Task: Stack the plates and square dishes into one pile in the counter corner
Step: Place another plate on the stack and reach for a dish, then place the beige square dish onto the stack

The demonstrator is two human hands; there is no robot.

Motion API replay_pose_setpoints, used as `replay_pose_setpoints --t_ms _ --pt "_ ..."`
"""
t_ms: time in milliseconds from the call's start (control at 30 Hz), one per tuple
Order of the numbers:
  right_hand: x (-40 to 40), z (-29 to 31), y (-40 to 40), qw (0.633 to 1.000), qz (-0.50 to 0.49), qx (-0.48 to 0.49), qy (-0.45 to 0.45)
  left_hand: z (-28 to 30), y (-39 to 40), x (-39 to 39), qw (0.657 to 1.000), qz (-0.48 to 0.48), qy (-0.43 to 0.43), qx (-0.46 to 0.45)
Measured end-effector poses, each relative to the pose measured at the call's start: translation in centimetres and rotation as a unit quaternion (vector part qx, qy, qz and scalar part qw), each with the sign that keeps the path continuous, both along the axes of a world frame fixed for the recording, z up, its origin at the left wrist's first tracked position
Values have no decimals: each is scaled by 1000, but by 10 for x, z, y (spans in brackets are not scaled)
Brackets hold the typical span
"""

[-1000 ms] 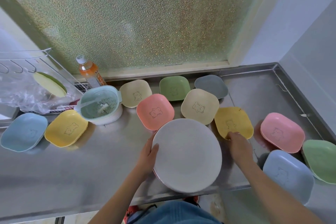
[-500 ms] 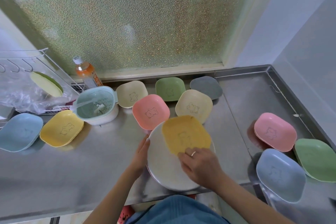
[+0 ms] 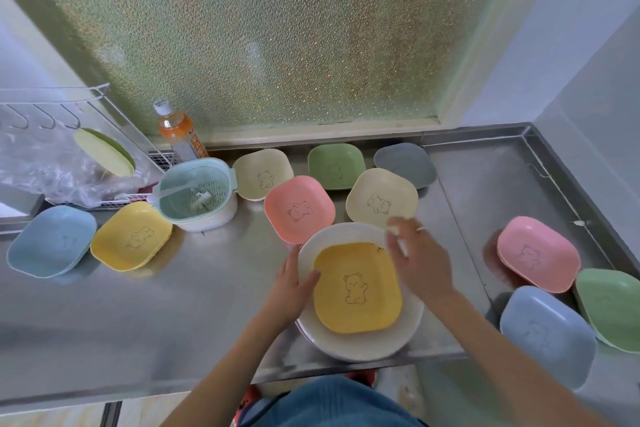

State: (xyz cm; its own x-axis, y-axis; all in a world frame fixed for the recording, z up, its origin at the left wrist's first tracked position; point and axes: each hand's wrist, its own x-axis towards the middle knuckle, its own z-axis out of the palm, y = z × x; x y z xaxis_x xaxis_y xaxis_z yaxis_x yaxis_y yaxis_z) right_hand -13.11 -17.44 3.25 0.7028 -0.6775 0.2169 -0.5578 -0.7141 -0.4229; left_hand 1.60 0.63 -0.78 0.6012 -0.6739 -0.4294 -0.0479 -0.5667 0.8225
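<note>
Plates (image 3: 360,340) sit stacked at the front edge of the steel counter (image 3: 173,305), and a yellow square dish (image 3: 358,291) with a bear drawing lies inside the top white one. Your left hand (image 3: 291,288) rests on the stack's left rim, fingers straight, thumb reaching the yellow dish's edge. Your right hand (image 3: 415,256) hovers over the dish's far right corner with fingers loosely spread and blurred, holding nothing that shows.

Just beyond the stack you have a pink dish (image 3: 299,213) and a cream dish (image 3: 381,199); behind them, along the window ledge, a second cream dish (image 3: 261,173), a green dish (image 3: 336,165) and a grey dish (image 3: 405,163). To your right lie a second pink dish (image 3: 538,253), a pale blue dish (image 3: 547,336) and a second green dish (image 3: 611,308). To your left sit a mint strainer bowl (image 3: 195,192), a second yellow dish (image 3: 131,236) and a light blue dish (image 3: 52,241), with an orange drink bottle (image 3: 178,132) behind.
</note>
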Motion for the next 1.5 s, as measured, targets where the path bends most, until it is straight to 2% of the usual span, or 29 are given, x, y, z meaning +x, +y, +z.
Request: replay_pose_setpoints --t_ms 67,167,233,300,400,567,633,733,867,967,1067,1167,1233,1333,1500 --pt "8 -13 -33 990 -98 92 45 0 0 -2 1000 11 13 -3" --pt "18 -41 -62 952 -103 228 175 -2 0 -1 999 26 36 -4" --pt "24 -52 -67 930 -81 310 181 0 0 -1 999 28 39 -2" --pt "27 -56 -70 923 -88 345 149 2 -1 -3 999 34 42 -7" --pt "28 -55 -77 940 -130 302 89 4 -3 -7 998 52 44 -15" --pt "21 -35 -88 968 -205 139 -47 2 -5 -8 997 70 41 -14" --pt "15 -17 -91 972 -188 102 -100 1 -5 -9 996 76 40 -19" --pt "10 13 -87 977 -110 108 -147 1 -5 -11 994 92 51 -28" --pt "14 35 -59 977 54 168 -122 6 -6 -17 991 112 50 -45" --pt "16 21 -34 973 138 163 -85 5 -4 -18 992 111 19 -53" --pt "16 3 -15 981 149 119 -42 -1 -1 -19 995 91 -9 -43" --pt "14 -11 -5 986 154 65 -12 8 -3 -24 991 116 -10 -64" --pt "13 -20 -2 984 154 84 13 12 -5 -27 988 133 3 -75" --pt "11 -31 2 980 156 110 51 11 -7 -32 989 135 -23 -56" --pt "13 -38 1 979 142 146 17 10 -10 -37 987 122 -103 -18"
